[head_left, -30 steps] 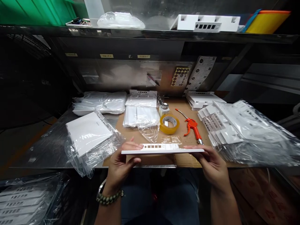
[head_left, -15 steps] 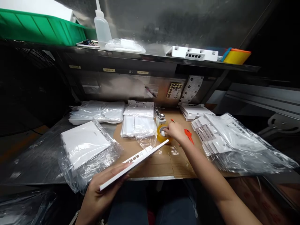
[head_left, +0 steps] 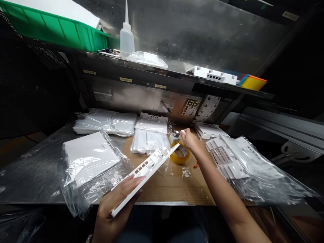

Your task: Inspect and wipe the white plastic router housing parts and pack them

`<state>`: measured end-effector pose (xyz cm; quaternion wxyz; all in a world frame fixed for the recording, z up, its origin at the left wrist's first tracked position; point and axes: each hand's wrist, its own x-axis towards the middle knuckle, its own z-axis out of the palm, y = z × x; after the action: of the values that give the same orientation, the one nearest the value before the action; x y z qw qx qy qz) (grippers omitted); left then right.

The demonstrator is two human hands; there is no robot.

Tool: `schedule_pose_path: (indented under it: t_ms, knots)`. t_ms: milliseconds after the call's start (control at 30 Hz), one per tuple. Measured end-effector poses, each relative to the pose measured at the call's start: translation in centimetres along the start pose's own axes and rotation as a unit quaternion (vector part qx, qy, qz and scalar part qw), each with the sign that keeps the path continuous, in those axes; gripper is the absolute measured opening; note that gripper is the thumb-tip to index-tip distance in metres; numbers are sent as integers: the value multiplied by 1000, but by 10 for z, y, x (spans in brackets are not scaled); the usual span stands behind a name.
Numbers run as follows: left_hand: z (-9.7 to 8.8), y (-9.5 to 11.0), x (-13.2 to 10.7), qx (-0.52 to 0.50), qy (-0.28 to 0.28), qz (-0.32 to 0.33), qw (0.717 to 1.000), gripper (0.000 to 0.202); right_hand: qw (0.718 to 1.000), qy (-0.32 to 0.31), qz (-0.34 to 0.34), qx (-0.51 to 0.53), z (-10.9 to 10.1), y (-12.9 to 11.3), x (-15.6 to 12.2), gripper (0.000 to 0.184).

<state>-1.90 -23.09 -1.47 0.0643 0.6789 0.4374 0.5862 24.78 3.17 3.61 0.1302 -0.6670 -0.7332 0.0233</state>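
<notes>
My left hand is closed around a white plastic cover. The cover is tilted, with one end raised toward the right and a row of rectangular port cutouts facing up. Above a yellow tape roll, my right hand has its fingers pinched on a small white piece, mostly hidden by the fingers. A small bottle with a metal top stands just left of that hand. Part of an orange-red tool shows beside my right forearm.
Bagged white covers lie left and right. Clear plastic bags are stacked behind, near more white covers. The shelf above carries a green bin, a squeeze bottle and another white cover.
My right hand has lifted from the tape roll with the small white piece in its fingers. The cover in my left hand has tilted more steeply, and the view has shifted.
</notes>
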Motion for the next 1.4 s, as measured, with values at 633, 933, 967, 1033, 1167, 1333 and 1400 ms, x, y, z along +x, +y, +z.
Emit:
schedule_pose_path:
  t_ms: [633,933,967,1033,1167,1333,1400]
  knots:
    - [9,-9,-7,-5,21,-1,1000,41,993,3,-107,-48,-7,-2,41,24]
    - [14,-4,-6,-3,62,-30,998,41,987,-31,-137,-79,-13,-1,48,22]
    - [15,-3,-6,-2,65,-35,997,41,986,-34,-139,-79,-12,-1,49,22]
    - [17,-1,-5,-4,69,-39,997,41,986,-36,-143,-78,-11,-2,51,22]
    - [21,2,-5,-9,67,-53,996,42,986,-30,-147,-70,-10,-3,50,23]
    - [23,4,-4,-8,63,-53,997,41,989,-14,-142,-46,-6,-1,47,18]
    - [23,5,-4,-2,67,-58,996,41,990,-3,-138,-28,-8,2,45,16]
